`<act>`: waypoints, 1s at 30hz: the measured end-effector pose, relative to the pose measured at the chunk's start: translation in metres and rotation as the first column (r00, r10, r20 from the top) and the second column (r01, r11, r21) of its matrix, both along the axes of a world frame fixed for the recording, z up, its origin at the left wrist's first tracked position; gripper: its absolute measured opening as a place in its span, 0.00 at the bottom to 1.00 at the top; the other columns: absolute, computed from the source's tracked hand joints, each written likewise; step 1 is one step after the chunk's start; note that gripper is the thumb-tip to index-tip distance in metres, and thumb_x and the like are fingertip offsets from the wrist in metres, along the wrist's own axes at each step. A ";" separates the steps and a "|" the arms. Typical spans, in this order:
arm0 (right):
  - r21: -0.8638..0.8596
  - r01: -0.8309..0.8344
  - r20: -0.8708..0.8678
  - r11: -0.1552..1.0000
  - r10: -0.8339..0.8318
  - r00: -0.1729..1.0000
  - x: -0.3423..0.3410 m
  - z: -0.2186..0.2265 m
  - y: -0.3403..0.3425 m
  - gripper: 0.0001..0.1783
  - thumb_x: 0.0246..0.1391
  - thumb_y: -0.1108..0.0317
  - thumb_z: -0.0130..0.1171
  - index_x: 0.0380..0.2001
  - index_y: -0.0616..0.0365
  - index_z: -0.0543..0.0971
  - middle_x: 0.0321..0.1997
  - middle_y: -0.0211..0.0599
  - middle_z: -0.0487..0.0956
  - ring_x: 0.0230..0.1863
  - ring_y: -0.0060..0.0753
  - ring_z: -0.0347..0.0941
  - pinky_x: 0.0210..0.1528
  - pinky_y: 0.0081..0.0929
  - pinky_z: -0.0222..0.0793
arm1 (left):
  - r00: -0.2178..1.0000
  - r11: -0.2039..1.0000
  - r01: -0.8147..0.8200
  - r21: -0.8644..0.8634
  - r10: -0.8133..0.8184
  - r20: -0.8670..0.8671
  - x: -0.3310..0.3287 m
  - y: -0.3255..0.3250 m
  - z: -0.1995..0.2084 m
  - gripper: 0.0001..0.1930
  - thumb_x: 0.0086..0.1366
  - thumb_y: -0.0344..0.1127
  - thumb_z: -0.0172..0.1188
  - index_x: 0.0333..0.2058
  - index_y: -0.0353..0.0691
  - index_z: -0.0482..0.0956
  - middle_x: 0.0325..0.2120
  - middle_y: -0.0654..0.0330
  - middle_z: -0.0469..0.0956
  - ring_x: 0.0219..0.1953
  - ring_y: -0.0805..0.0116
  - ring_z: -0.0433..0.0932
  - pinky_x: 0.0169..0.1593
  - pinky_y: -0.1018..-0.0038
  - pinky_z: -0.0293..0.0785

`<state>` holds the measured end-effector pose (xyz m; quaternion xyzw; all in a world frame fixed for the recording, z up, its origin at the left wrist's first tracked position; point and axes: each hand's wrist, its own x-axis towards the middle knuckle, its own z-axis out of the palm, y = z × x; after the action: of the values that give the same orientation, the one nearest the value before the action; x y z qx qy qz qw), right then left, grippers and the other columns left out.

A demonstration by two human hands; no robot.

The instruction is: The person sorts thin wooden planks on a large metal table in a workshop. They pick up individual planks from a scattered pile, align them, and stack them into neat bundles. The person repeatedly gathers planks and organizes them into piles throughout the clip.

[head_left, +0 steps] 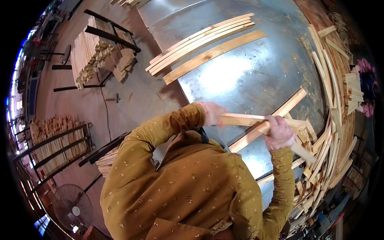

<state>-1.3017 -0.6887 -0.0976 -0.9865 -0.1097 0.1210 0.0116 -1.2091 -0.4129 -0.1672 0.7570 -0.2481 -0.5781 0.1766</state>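
Observation:
My left hand (211,112) wears a pink glove and grips the near end of a short wooden strip (244,119) held level over the metal table (240,76). My right hand (279,133), also gloved, closes on the same strip where it crosses a longer wooden board (276,116) lying slanted on the table. Both mustard-coloured sleeves reach in from below. A heap of short wood offcuts (320,152) lies just right of my right hand.
Several long boards (204,42) lie at the table's far side. Curved strips (332,76) line the right edge. A person in pink gloves (362,86) handles sticks at far right. Racks of stacked wood (96,50) stand on the floor at left, a fan (73,207) below.

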 end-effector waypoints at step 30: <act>0.685 0.197 -0.672 -0.702 -0.503 0.543 0.061 -0.149 0.084 0.28 0.57 0.68 0.65 0.60 0.55 0.69 0.38 0.35 0.77 0.36 0.27 0.74 0.37 0.22 0.73 | 0.181 0.236 -0.967 -0.091 0.396 -0.900 0.039 0.033 -0.055 0.40 0.57 0.60 0.67 0.59 0.37 0.66 0.42 0.51 0.76 0.37 0.61 0.77 0.40 0.62 0.78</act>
<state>-1.2405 -0.6046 -0.2469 -0.4228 0.3234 -0.1425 0.8345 -1.1701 -0.3799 -0.2223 0.3455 0.0733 -0.5147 0.7812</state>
